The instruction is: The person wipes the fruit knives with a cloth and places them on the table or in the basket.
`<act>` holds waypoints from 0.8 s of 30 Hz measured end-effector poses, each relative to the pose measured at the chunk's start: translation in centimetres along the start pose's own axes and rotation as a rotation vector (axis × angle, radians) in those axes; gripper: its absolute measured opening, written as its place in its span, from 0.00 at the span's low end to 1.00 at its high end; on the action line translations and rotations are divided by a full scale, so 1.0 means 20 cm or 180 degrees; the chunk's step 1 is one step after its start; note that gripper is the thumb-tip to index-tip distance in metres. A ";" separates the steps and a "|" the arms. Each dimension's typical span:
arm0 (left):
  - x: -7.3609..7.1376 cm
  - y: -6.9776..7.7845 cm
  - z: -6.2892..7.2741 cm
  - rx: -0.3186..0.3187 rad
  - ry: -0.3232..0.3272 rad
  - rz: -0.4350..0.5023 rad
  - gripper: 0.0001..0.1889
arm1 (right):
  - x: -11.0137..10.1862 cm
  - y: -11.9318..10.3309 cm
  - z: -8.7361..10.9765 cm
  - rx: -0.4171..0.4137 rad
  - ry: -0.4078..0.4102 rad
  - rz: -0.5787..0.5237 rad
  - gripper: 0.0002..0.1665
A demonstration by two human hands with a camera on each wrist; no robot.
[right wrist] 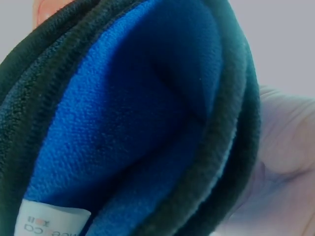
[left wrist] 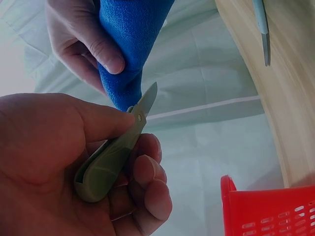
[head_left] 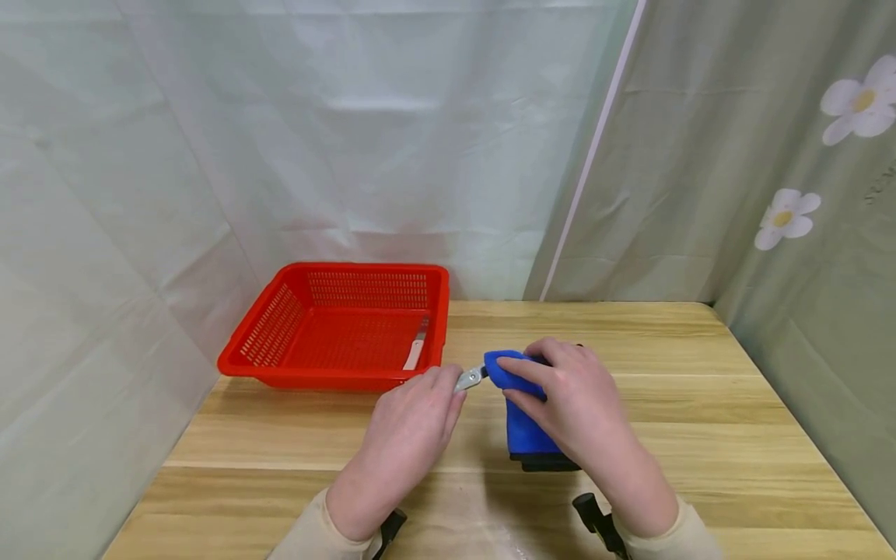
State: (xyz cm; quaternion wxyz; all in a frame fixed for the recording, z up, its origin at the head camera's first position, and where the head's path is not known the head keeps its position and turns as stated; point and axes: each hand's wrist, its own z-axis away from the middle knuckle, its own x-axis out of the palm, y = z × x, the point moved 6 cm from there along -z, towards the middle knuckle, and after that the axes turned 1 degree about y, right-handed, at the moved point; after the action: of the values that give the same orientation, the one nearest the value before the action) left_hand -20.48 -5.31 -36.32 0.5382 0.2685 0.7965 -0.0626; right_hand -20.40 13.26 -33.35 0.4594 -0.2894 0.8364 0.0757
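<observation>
Curled fingers and thumb of your left hand (head_left: 413,420) grip the folding knife (left wrist: 106,169) by its handle, just right of the near right corner of the red basket (head_left: 322,381). Your thumb presses beside the pivot, and the blade (left wrist: 148,98) stands out of the handle, pointing away from your palm; that hold probably leaves your fingers clear of the edge.

Farther right of the basket, your right hand (head_left: 574,397) pinches a folded blue cloth (head_left: 528,432), thumb on one side and fingers on the other, parted only by the bunched fabric. Folding likely puts thick padding between your fingertips and the metal. Its tip meets the knife near the pivot, though whether it touches the blade itself you cannot tell. Both things are held above the table (head_left: 665,467), to the basket's right, which seems to give your hands room past its rim. Inside the basket, along its right wall, a white-handled utensil (head_left: 416,351) lies apart from your hands.
</observation>
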 end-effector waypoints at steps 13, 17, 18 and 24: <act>-0.01 0.01 0.00 0.0081 0.0098 -0.0012 0.12 | 0.03 -0.04 0.00 0.0044 -0.0177 -0.0044 0.28; -0.01 0.01 0.00 0.0060 0.0074 -0.0009 0.12 | 0.03 -0.03 0.00 0.0080 -0.0201 -0.0034 0.29; -0.01 0.01 0.00 0.0057 0.0073 -0.0013 0.12 | 0.03 -0.03 0.00 0.0087 -0.0204 -0.0029 0.29; -0.01 0.01 0.00 0.0055 0.0084 -0.0046 0.13 | 0.03 -0.01 0.00 0.0073 -0.0159 -0.0009 0.28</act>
State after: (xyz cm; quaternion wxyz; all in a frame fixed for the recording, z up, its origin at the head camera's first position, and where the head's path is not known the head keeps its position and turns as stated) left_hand -20.24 -5.22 -36.09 0.5249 0.2681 0.8048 -0.0698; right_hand -20.42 12.86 -33.80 0.4835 -0.2832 0.8251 0.0727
